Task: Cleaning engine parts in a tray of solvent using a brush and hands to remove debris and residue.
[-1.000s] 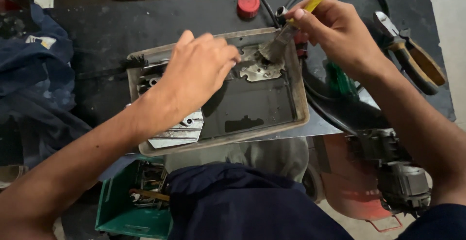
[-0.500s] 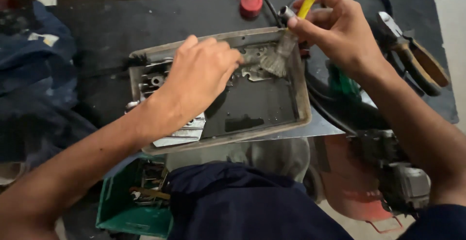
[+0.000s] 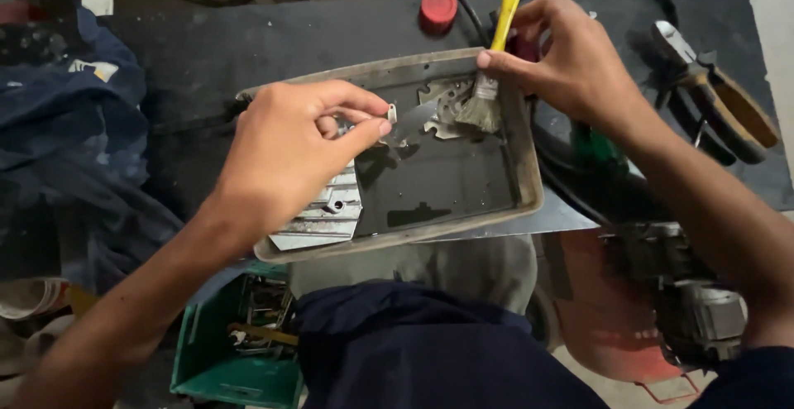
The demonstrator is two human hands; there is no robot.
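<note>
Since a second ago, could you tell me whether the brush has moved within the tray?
Yes. The right hand has raised the yellow-handled brush more upright, but its bristles have stayed on the metal part at the tray's far right corner.

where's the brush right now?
Head view: the yellow-handled brush is in the right hand, bristles down on a metal part at the tray's top-right corner.

Pliers [image 3: 728, 103] lie right of the tray [image 3: 529, 186]; crate [image 3: 215, 368] below.
</note>
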